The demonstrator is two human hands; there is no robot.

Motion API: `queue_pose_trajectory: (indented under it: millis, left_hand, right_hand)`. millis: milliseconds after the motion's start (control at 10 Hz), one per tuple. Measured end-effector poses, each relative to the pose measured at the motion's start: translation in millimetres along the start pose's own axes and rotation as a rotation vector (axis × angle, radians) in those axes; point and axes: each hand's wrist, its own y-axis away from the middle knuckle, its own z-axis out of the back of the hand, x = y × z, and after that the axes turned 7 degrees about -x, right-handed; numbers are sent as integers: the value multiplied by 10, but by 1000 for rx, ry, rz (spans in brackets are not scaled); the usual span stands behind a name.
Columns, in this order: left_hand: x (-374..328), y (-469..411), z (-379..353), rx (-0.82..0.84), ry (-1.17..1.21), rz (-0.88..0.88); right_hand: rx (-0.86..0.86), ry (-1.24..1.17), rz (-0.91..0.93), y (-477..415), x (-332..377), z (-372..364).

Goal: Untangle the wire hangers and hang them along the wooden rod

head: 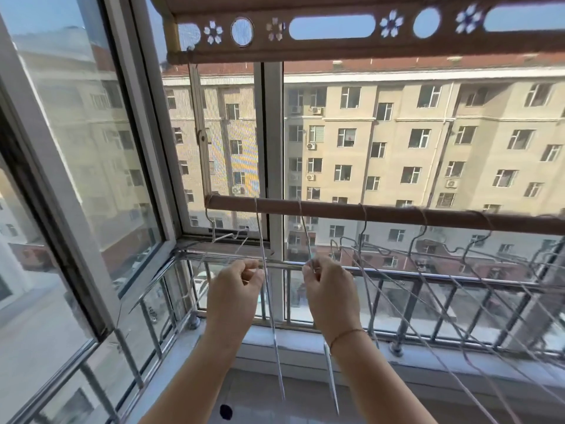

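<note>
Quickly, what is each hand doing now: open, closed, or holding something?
Left hand: closed, grip on a wire hanger hooked over the wooden rod.
Right hand: closed, grip on another hanger wire.

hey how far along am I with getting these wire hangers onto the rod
Partly done. Several hangers' hooks already sit over the wooden rod, one near its left end and a bunch toward the right. In hand: your left hand and right hand each pinch a wire. Left: the right-hand hangers' wires cross and look tangled, so separate and space them.

Sunlit windows (397, 133), metal railing (458, 289), beige apartment block (428, 148) outside
</note>
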Motion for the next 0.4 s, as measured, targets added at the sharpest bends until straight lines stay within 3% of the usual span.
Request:
queue_pose_trajectory:
  millis: [400]
  left_hand:
    - [53, 328, 39, -22, 88, 56]
  right_hand:
    - [85, 28, -18, 69, -47, 32]
